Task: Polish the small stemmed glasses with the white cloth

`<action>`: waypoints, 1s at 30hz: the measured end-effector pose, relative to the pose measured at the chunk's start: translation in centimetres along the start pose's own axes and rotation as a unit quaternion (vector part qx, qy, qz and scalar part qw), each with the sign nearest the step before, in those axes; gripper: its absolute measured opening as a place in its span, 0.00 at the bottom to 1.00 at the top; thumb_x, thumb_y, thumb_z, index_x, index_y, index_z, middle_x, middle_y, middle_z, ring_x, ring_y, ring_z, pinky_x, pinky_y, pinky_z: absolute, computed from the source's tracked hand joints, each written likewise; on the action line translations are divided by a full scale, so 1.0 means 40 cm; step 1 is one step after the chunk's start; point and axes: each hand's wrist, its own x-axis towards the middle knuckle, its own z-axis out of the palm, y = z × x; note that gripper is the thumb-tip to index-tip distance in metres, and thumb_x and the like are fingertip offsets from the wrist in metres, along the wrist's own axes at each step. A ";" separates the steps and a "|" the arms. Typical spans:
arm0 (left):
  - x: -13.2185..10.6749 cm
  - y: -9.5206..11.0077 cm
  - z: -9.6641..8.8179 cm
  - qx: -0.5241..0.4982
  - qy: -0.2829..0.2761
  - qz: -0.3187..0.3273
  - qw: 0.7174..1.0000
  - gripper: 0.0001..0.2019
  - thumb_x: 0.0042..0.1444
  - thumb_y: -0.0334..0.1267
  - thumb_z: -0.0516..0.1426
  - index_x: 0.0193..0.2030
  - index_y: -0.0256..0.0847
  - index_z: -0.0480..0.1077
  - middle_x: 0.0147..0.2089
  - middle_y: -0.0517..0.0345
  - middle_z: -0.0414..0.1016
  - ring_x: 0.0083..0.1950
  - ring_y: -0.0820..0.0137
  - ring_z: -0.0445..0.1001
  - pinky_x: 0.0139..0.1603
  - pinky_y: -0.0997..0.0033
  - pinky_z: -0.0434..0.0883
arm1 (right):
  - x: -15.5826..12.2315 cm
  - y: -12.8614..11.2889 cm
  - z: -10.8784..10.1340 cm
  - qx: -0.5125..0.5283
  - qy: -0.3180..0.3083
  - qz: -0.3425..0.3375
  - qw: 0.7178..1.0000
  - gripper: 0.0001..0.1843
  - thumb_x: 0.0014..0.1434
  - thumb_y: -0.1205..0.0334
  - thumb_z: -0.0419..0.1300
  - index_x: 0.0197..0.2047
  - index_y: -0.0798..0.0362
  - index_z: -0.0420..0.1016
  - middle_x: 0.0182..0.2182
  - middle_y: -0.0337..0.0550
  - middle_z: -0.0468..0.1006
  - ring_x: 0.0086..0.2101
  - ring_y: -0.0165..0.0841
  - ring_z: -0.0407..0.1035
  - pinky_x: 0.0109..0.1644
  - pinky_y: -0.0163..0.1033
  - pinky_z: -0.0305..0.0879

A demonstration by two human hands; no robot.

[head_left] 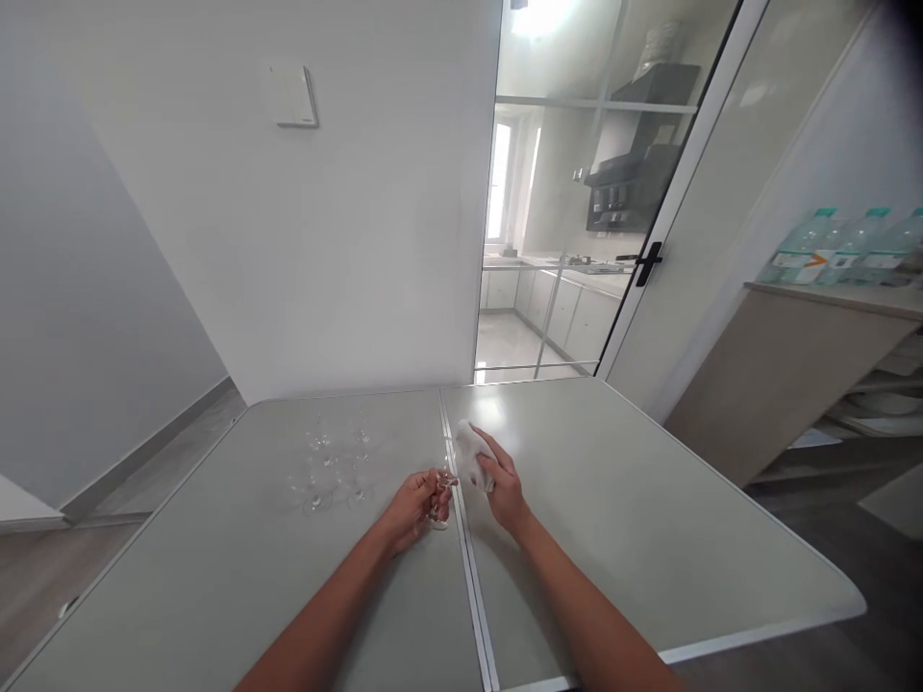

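Near the middle seam of the pale table (577, 519), my left hand (418, 505) is closed around a small clear stemmed glass (447, 477), whose outline is partly hidden by the fingers. My right hand (501, 481) grips a bunched white cloth (472, 452) just to the right of the glass. A narrow gap appears to lie between the cloth and the glass. Several small clear stemmed glasses (317, 498) stand grouped on the tabletop to the left of my hands; their edges are faint against the table.
A white wall with a switch plate (294, 96) rises behind the table. At the right back is a glazed door with a black handle (649, 264), a kitchen showing through it. Water bottles (811, 250) stand on a wooden shelf unit (785, 375) at the right.
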 end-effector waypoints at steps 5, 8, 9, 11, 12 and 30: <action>0.015 -0.022 0.023 -0.025 0.084 0.070 0.994 0.30 0.51 0.52 0.68 0.57 0.39 0.68 0.34 0.54 0.75 0.32 0.69 0.75 0.35 0.70 0.71 | -0.015 0.010 0.026 -0.240 -0.078 -0.189 0.949 0.27 0.67 0.63 0.51 0.69 0.45 0.63 0.62 0.47 0.69 0.60 0.40 0.65 0.63 0.49 0.63; 0.015 -0.023 0.018 -0.021 0.131 0.095 0.987 0.27 0.49 0.48 0.69 0.53 0.40 0.71 0.40 0.53 0.77 0.35 0.70 0.75 0.37 0.71 0.72 | -0.021 0.013 0.029 -0.307 -0.172 -0.217 0.910 0.31 0.64 0.69 0.52 0.69 0.43 0.62 0.58 0.47 0.71 0.54 0.38 0.70 0.57 0.44 0.69; 0.013 -0.019 0.015 -0.026 0.136 0.105 0.985 0.25 0.50 0.47 0.69 0.52 0.39 0.72 0.43 0.52 0.77 0.37 0.70 0.76 0.37 0.72 0.72 | -0.022 0.012 0.028 -0.326 -0.186 -0.219 0.901 0.32 0.63 0.70 0.52 0.69 0.43 0.62 0.56 0.47 0.72 0.52 0.37 0.71 0.55 0.43 0.70; 0.008 -0.006 0.011 -0.053 0.131 0.115 0.983 0.24 0.51 0.47 0.68 0.52 0.39 0.73 0.50 0.49 0.76 0.44 0.67 0.76 0.40 0.70 0.73 | -0.022 0.009 0.025 -0.355 -0.186 -0.224 0.888 0.34 0.61 0.72 0.52 0.68 0.43 0.63 0.51 0.46 0.74 0.47 0.36 0.72 0.52 0.41 0.71; 0.005 0.001 0.010 -0.071 0.128 0.116 0.982 0.24 0.52 0.48 0.67 0.54 0.40 0.72 0.52 0.48 0.76 0.46 0.65 0.76 0.42 0.69 0.73 | -0.021 0.007 0.024 -0.365 -0.187 -0.228 0.883 0.34 0.60 0.73 0.52 0.67 0.43 0.65 0.48 0.46 0.75 0.45 0.36 0.71 0.50 0.41 0.71; -0.006 0.042 0.010 -0.111 0.090 0.137 0.980 0.26 0.57 0.53 0.63 0.57 0.43 0.66 0.63 0.41 0.72 0.68 0.56 0.66 0.59 0.59 0.69 | -0.009 0.023 0.051 -0.229 -0.196 -0.137 0.944 0.17 0.57 0.73 0.49 0.40 0.51 0.78 0.42 0.46 0.77 0.44 0.37 0.71 0.52 0.43 0.65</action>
